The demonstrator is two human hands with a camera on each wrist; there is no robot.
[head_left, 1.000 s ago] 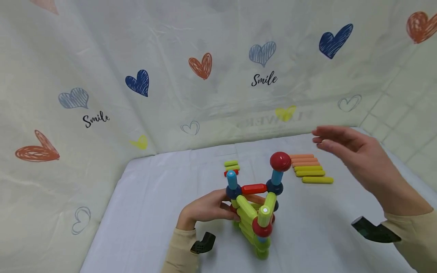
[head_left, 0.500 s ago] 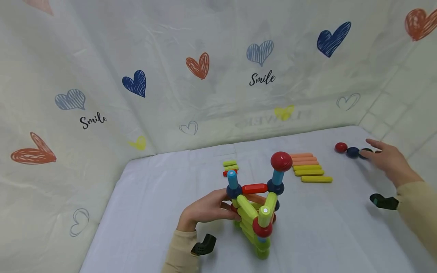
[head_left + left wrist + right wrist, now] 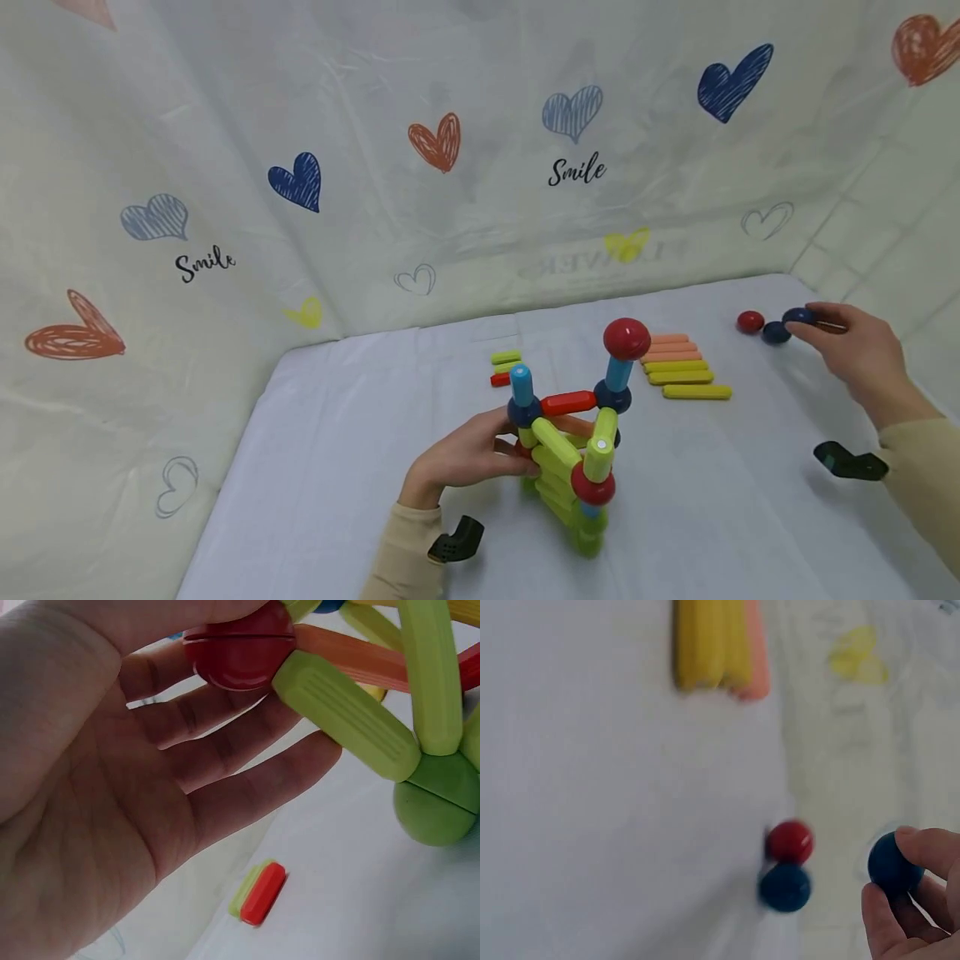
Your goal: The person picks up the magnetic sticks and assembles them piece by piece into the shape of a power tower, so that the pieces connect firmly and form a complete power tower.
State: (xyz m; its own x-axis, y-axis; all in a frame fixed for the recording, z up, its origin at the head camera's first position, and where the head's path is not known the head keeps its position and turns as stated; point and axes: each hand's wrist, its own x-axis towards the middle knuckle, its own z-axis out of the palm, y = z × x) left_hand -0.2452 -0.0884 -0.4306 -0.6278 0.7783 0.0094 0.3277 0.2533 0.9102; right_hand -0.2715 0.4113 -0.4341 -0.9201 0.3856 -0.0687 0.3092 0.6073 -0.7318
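Note:
A frame of magnetic building sticks and balls point(image 3: 557, 446), mostly lime green, stands on the white-covered table. My left hand point(image 3: 461, 454) grips its left side. In the left wrist view, the thumb and fingers are around a red ball point(image 3: 240, 649) of that frame. A larger red ball point(image 3: 627, 338) tops a light blue stick at the back right. Over at the far right, my right hand point(image 3: 866, 354) pinches a dark blue ball point(image 3: 892, 864) between thumb and fingers, raised off the table. Beside it lie another dark blue ball point(image 3: 776, 332) and a red ball point(image 3: 750, 322).
Yellow sticks point(image 3: 681, 377) and orange sticks point(image 3: 670, 347) lie in a row behind and right of the frame. Short green sticks point(image 3: 506, 357) and a red stick point(image 3: 501, 380) lie behind it. A heart-printed sheet point(image 3: 480, 217) hangs along the table's back edge.
My right hand has moved right and down to the balls, then picked up the rightmost dark blue one. My left hand and the frame have shifted slightly right and up in the head view.

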